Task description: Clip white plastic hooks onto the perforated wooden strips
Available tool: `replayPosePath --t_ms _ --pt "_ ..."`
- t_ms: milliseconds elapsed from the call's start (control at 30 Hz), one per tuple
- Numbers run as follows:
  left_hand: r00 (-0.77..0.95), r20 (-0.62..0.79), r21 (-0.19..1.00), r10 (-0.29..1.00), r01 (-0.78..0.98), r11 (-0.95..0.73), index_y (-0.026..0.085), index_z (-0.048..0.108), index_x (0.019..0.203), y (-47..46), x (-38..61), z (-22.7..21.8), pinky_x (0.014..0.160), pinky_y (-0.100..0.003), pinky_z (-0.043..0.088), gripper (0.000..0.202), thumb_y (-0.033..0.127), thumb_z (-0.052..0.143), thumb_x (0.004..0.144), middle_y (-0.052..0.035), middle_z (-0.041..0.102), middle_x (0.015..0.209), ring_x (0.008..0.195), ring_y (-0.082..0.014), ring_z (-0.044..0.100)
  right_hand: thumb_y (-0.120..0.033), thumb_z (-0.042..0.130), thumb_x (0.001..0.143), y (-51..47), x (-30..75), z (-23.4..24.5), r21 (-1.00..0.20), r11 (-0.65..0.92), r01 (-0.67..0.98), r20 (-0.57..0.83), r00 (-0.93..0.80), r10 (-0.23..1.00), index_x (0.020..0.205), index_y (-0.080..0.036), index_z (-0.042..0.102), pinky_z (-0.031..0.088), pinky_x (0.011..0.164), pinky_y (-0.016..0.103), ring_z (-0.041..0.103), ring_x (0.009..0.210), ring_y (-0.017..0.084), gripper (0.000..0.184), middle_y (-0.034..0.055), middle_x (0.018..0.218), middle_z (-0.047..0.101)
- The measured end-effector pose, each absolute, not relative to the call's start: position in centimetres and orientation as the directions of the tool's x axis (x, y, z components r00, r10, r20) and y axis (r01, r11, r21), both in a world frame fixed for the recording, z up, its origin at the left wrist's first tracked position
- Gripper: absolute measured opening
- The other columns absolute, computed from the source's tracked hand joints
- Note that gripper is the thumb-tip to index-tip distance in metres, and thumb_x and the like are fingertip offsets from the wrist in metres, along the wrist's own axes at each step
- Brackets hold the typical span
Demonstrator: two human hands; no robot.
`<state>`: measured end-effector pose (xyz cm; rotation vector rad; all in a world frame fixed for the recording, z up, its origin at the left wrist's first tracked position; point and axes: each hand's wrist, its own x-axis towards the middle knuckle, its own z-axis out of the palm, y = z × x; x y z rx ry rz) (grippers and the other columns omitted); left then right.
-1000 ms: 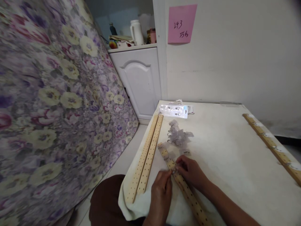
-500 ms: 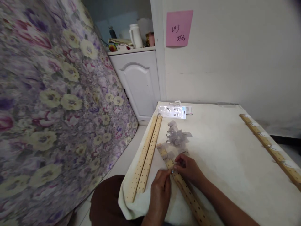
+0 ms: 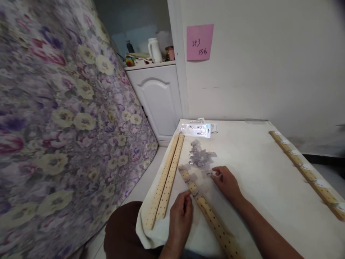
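A perforated wooden strip (image 3: 208, 216) lies at a slant in front of me, with clear-backed metal hooks (image 3: 194, 193) along its far part. My left hand (image 3: 181, 217) is beside its left edge, fingers curled and fingertips against the wood near the nearest hook. To the right of the strip, my right hand (image 3: 228, 183) holds thumb and forefinger apart at a loose clear adhesive hook (image 3: 209, 174) lying on the cloth. Just beyond is a pile of similar clear hooks (image 3: 199, 156); single pieces are hard to make out.
Two more perforated strips (image 3: 169, 176) lie side by side along the table's left edge. Hook packaging (image 3: 195, 130) is at the back. Another strip with hooks (image 3: 307, 172) lies at the right. A floral curtain (image 3: 88, 126) hangs left; a white cabinet (image 3: 159, 100) stands behind.
My right hand has left the strip and moved away and slightly right to the loose hook. My left hand stays by the strip, drawn back slightly from the hook there.
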<state>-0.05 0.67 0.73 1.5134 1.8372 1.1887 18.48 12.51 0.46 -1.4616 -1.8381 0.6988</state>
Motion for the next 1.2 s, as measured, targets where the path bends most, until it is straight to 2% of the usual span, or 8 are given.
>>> replayPosePath --t_ms 167,367,500,633,767,900,1100,1200 --pt "-0.263 0.173 0.831 0.949 0.556 0.002 0.019 0.062 0.104 0.8 -0.2 0.5 0.064 -0.026 0.048 0.025 0.034 0.047 0.089 -0.0039 0.068 0.084 0.073 -0.0174 0.062 -0.030 0.061 0.077 13.2 18.4 -0.2 -0.657 0.204 0.726 0.107 -0.178 0.978 0.115 -0.025 0.057 0.043 0.073 0.029 0.058 0.089 0.019 0.038 0.0041 0.107 0.054" --pt "-0.252 0.159 0.831 0.955 0.556 0.008 0.019 0.062 0.103 0.8 0.0 0.8 0.065 -0.026 0.048 0.026 0.036 0.046 0.089 -0.0032 0.068 0.083 0.071 -0.0171 0.061 -0.025 0.056 0.079 13.1 18.2 -0.4 -0.618 0.217 0.755 0.132 -0.172 0.976 0.095 -0.023 0.058 0.041 0.071 0.027 0.058 0.087 0.018 0.017 0.0034 0.101 0.053" --pt "-0.293 0.177 0.840 0.940 0.542 0.011 0.018 0.063 0.102 0.7 0.4 1.3 0.064 -0.026 0.048 0.027 0.036 0.047 0.089 -0.0038 0.068 0.081 0.071 -0.0175 0.062 -0.023 0.055 0.075 12.9 18.6 -0.4 -0.628 0.252 0.736 0.172 -0.185 0.968 0.086 -0.022 0.054 0.042 0.067 0.028 0.058 0.074 0.016 0.011 0.0020 0.091 0.056" --pt "-0.295 0.184 0.845 0.938 0.534 0.002 0.018 0.064 0.100 0.7 0.4 1.3 0.063 -0.027 0.048 0.028 0.038 0.048 0.088 -0.0036 0.068 0.080 0.071 -0.0179 0.062 -0.024 0.051 0.076 12.8 18.8 0.2 -0.763 0.221 0.607 0.157 -0.158 0.975 0.084 -0.022 0.052 0.044 0.062 0.028 0.059 0.060 0.015 0.008 -0.0012 0.076 0.060" --pt "-0.282 0.180 0.858 0.942 0.513 -0.011 0.018 0.064 0.099 0.5 0.2 1.5 0.064 -0.027 0.049 0.028 0.038 0.049 0.087 -0.0029 0.067 0.078 0.069 -0.0173 0.061 -0.028 0.051 0.075 12.6 18.7 1.0 -0.943 0.129 0.306 0.096 -0.122 0.988 0.088 -0.020 0.052 0.050 0.058 0.027 0.060 0.056 0.013 0.015 -0.0025 0.072 0.060" --pt "-0.279 0.197 0.879 0.940 0.474 -0.044 0.019 0.064 0.098 -0.1 0.8 2.8 0.069 -0.027 0.050 0.026 0.038 0.051 0.086 -0.0039 0.067 0.084 0.076 -0.0175 0.062 -0.028 0.054 0.074 11.7 18.2 2.0 -0.990 0.101 0.099 0.082 -0.179 0.980 0.091 -0.020 0.052 0.052 0.053 0.026 0.055 0.052 0.011 0.019 -0.0052 0.066 0.054" --pt "-0.223 0.060 0.959 0.973 0.284 0.006 0.021 0.050 0.123 -0.2 2.7 4.0 0.074 -0.029 0.052 0.040 0.037 0.052 0.087 -0.0061 0.066 0.104 0.080 -0.0164 0.064 -0.021 0.054 0.076 9.6 17.5 3.3 -0.988 0.151 0.041 0.124 -0.386 0.914 0.091 -0.021 0.050 0.049 0.052 0.024 0.054 0.052 0.011 0.016 -0.0070 0.060 0.051" --pt "-0.206 -0.002 0.982 0.978 0.186 0.042 0.019 0.044 0.130 0.0 3.4 3.7 0.074 -0.030 0.053 0.046 0.038 0.050 0.088 -0.0066 0.066 0.100 0.079 -0.0171 0.065 -0.019 0.054 0.075 9.1 17.5 3.4 -0.964 0.250 0.091 0.190 -0.420 0.887 0.091 -0.021 0.051 0.044 0.052 0.022 0.050 0.052 0.010 0.016 -0.0073 0.059 0.048"
